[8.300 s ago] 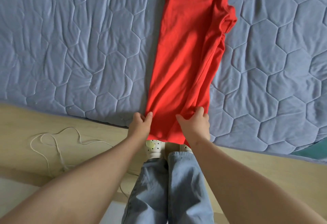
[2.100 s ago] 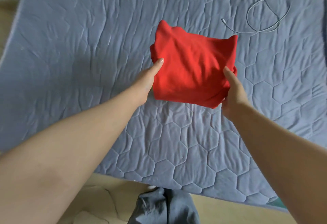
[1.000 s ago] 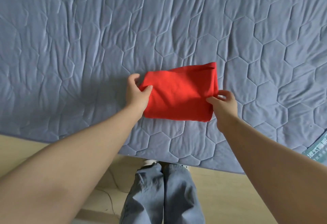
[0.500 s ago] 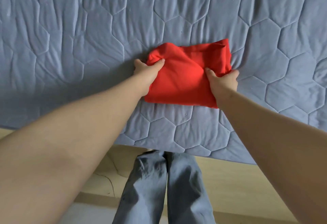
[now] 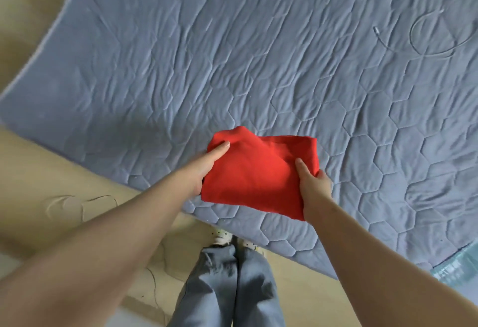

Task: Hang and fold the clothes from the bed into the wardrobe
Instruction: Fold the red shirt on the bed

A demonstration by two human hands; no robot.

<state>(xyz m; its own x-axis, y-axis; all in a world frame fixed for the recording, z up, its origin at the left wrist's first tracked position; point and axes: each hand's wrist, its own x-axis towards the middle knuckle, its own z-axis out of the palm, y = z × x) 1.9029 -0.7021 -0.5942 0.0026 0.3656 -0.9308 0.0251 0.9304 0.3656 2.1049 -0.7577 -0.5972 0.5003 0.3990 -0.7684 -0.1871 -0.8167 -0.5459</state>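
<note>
folded red garment [image 5: 254,171] between both hands, fingers hidden underneath

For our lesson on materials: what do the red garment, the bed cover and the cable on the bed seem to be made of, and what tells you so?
Red garment: soft matte knit, probably cotton; it bunches under the fingers.
Bed cover: padded grey-blue woven fabric, matte; stitched hexagons and wrinkles.
Cable: looks like pale plastic-coated wire; it lies in a thin springy loop.
</note>
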